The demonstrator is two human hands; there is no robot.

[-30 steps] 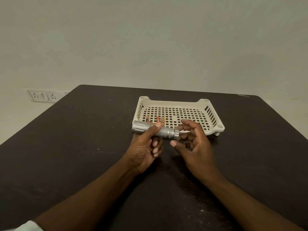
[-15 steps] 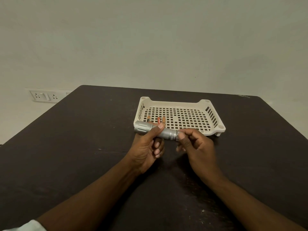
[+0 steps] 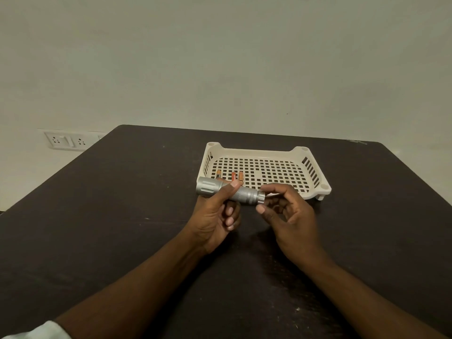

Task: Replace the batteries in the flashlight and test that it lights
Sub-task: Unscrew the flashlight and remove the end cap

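A silver flashlight (image 3: 245, 194) lies crosswise above the dark table, head to the left, tail cap to the right. My left hand (image 3: 215, 214) grips its body, thumb laid over the top. My right hand (image 3: 289, 214) pinches the tail cap (image 3: 261, 197) between thumb and forefinger. Behind the flashlight, three orange batteries (image 3: 233, 176) lie in the front left of a cream perforated tray (image 3: 303, 172); their lower ends are hidden by the flashlight and my thumb.
The dark table (image 3: 122, 216) stretches wide on both sides of my hands. A white wall socket plate (image 3: 66, 140) sits on the wall beyond the table's left edge. The tray stands just behind my hands.
My right hand closed in on the tail cap from an open pose, then its fingers shifted round the cap. The left hand and flashlight stayed nearly still.
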